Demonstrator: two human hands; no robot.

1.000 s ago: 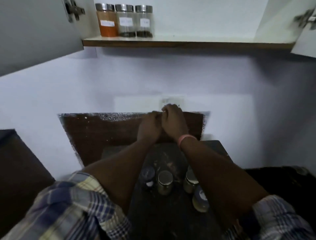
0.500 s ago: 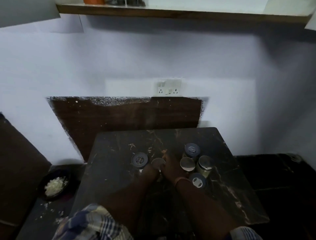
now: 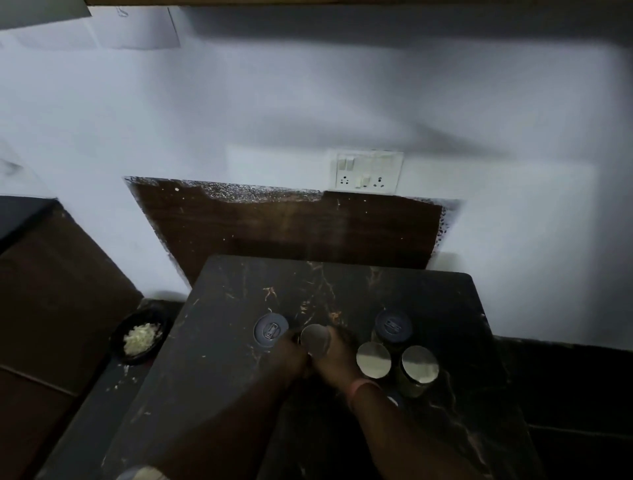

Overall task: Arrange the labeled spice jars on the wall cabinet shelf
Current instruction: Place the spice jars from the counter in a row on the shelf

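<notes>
On the dark marble table (image 3: 428, 308) stand several spice jars seen from above. My left hand (image 3: 291, 353) and my right hand (image 3: 337, 359) both wrap around one steel-lidded jar (image 3: 315, 339) near the table's middle. A jar with a dark plastic lid (image 3: 270, 330) stands just left of my left hand. To the right stand two steel-lidded jars (image 3: 373, 359) (image 3: 420, 364) and another dark-lidded jar (image 3: 393, 325). Only the bottom edge of the wall cabinet shelf (image 3: 308, 2) shows at the top of the frame.
A switch and socket plate (image 3: 366, 171) sits on the white wall above a brown panel (image 3: 291, 233). A black bowl of chopped white bits (image 3: 140, 337) lies on the lower counter left of the table. A brown surface (image 3: 51, 291) fills the left side.
My hands came down from near the wall socket to the table and closed around the steel-lidded jar. The view tilted down, so the shelf jars left the frame.
</notes>
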